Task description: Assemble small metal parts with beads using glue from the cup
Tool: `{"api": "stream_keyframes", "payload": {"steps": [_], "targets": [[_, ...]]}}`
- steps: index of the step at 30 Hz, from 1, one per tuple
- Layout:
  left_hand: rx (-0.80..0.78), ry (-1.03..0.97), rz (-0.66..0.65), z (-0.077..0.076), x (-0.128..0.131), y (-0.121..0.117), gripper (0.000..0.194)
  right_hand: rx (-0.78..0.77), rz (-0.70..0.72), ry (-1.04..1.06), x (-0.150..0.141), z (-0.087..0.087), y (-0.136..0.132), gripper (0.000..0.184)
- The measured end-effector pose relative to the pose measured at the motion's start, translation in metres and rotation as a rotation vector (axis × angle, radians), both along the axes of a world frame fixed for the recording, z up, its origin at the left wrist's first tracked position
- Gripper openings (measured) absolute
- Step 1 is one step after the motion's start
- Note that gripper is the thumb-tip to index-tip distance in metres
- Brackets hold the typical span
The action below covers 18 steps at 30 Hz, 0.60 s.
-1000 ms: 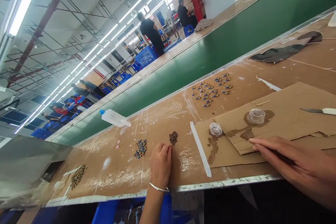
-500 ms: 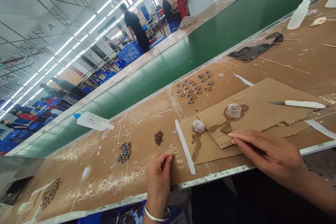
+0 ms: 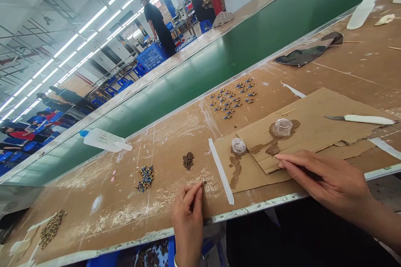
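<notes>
My left hand [image 3: 187, 217] rests on the brown bench near its front edge, fingers pressed together in a pinch on a tiny dark piece at their tips. A small heap of brown pieces [image 3: 188, 160] lies just beyond it, and a heap of blue and gold pieces [image 3: 144, 177] lies to the left. My right hand [image 3: 326, 181] lies on the edge of a cardboard sheet [image 3: 316, 125], fingers together and pointing left, with a thin dark stick partly hidden under them. Two small clear cups [image 3: 282, 127] [image 3: 238, 145] stand on glue stains close by.
Rows of blue and gold pieces [image 3: 233, 98] lie near the green conveyor belt [image 3: 250, 46]. A white glue bottle [image 3: 103, 140] lies at the left, a white-handled knife [image 3: 360, 119] at the right, a dark cloth [image 3: 308, 53] beyond. A white strip [image 3: 221, 170] lies between my hands. People work in the background.
My left hand has drawn back from the brown heap toward the bench's front edge with its fingers pinched. The view has shifted; my right hand stays on the cardboard edge.
</notes>
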<state>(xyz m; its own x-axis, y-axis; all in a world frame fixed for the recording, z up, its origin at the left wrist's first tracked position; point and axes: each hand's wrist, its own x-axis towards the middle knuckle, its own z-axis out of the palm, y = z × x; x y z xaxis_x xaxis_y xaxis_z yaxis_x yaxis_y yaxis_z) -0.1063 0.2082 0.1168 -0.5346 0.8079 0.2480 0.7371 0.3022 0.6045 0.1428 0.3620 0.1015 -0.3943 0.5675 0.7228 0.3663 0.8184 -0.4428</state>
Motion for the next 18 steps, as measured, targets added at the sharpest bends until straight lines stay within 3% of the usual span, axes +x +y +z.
{"api": "stream_keyframes", "payload": {"steps": [7, 18], "targets": [[0.032, 0.072, -0.033, -0.0071, 0.0014, -0.0062, 0.021, 0.037, 0.033, -0.004, -0.0024, 0.0038, 0.0013, 0.018], [0.089, 0.191, -0.075, -0.0063, 0.0034, 0.0001, 0.022, 0.021, 0.044, 0.007, -0.0033, 0.0031, 0.0007, 0.019]]}}
